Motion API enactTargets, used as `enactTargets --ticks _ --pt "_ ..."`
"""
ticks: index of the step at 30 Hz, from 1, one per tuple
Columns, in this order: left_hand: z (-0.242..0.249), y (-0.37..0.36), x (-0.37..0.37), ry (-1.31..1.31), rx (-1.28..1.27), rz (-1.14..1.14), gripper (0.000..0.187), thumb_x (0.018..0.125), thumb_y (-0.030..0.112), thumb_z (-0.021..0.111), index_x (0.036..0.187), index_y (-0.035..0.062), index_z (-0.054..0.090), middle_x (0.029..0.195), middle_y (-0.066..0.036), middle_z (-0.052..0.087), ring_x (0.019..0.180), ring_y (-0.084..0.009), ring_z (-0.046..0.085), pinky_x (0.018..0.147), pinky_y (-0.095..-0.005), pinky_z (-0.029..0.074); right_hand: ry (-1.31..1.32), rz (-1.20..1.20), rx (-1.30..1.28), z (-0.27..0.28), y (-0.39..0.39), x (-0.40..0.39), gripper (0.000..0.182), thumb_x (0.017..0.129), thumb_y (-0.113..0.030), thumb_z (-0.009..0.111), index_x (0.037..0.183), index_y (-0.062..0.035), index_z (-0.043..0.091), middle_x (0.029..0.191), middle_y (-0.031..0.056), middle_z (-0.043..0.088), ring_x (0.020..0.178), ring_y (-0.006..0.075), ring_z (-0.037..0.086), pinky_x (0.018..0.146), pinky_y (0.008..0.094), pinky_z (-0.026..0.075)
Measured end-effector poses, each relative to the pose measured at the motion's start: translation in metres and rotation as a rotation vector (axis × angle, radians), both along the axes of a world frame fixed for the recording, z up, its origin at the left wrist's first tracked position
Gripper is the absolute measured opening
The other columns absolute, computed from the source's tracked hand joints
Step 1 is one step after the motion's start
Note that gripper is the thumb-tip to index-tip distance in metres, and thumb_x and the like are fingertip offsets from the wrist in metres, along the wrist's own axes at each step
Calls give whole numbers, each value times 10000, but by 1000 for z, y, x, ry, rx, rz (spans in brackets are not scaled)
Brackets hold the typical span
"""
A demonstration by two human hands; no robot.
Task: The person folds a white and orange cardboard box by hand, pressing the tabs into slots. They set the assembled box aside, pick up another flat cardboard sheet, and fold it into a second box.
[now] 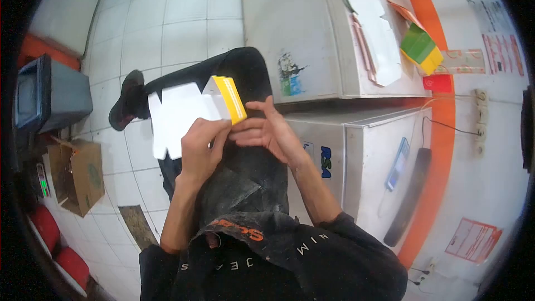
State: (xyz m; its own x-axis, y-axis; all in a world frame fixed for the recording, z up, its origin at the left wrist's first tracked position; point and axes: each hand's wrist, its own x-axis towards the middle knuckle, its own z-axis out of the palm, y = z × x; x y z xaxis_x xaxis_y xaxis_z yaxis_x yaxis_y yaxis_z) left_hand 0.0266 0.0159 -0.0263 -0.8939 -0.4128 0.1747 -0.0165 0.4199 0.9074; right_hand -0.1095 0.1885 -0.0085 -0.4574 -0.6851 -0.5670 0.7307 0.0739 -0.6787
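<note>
A flat cardboard carton blank (181,112), white on its inner side, lies over my raised leg. Its right end is folded up and shows a yellow printed panel (229,99). My left hand (203,142) pinches the blank's lower edge near that fold, with thumb and finger together. Just right of the yellow panel, my right hand (264,131) has its fingers spread, with nothing gripped. Its fingertips are close to the panel's lower end; whether they touch it I cannot tell.
White cabinets (301,33) stand ahead and right, with white cardboard pieces (379,33) and a green-yellow box (421,49) on top. A blue phone (397,164) lies beside a dark bar (409,198). Left are a grey bin (64,95) and an open brown box (83,178).
</note>
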Motion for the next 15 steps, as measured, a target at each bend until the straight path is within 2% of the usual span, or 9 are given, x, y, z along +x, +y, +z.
enactTargets --ticks 1,2,3,4,5,7,8,13,15 --pt "3 -3 -1 55 -173 -75 200 887 -9 771 1080 45 761 981 -81 764 907 -259 705 887 -414 590 14 -15 2 6 1 -3 795 1074 -678 422 1512 -20 342 1140 258 720 1062 356 757 896 451 645" --pt "4 -4 -5 161 -350 -106 183 843 -20 770 1005 58 740 980 -47 765 916 -287 686 987 -501 560 -77 8 -62 16 1 -3 830 1063 -701 418 1526 -16 336 1144 262 716 1060 360 756 892 464 647" --pt "8 -5 -4 150 -416 -154 206 814 3 776 997 92 746 1018 -2 764 1013 -259 682 1097 -573 494 -166 30 -128 21 2 -4 866 1052 -723 415 1541 -13 329 1148 267 713 1059 364 755 889 477 650" --pt "9 -6 -2 169 -477 -195 205 808 14 774 987 109 746 1042 18 761 1073 -256 672 1142 -595 454 -141 15 -156 22 3 -1 887 1048 -739 401 1588 -43 295 1265 267 669 1101 361 739 916 490 640" --pt "10 -8 -2 187 -537 -233 204 803 24 772 977 127 746 1066 38 758 1134 -252 662 1187 -617 413 -128 3 -155 23 4 0 887 1048 -739 401 1588 -43 295 1265 267 669 1101 361 739 916 490 640" --pt "14 -8 -4 204 -544 -255 201 799 46 776 972 145 746 1085 55 755 1178 -253 652 1211 -638 376 -6 20 -99 27 4 1 883 1043 -757 380 1611 -85 294 1435 249 568 1206 344 692 970 496 617" --pt "16 -9 -7 207 -555 -267 199 796 67 781 967 162 746 1103 72 751 1221 -254 641 1235 -659 340 13 -1 -99 26 6 3 877 1041 -764 376 1632 -120 296 1541 189 482 1295 329 638 1012 513 589" --pt "30 -9 -16 300 -567 -342 191 803 134 809 972 199 748 1121 103 752 1263 -257 636 1249 -690 304 -174 -143 -290 54 15 -12 877 1049 -732 421 1670 -131 270 1596 146 472 1358 334 595 1052 559 549" --pt "33 -9 -18 339 -591 -371 199 804 152 818 982 211 750 1133 118 754 1285 -258 632 1252 -696 298 -223 -76 -216 57 19 -18 791 1063 -641 484 1634 -107 363 1567 164 523 1384 318 578 1094 569 515"
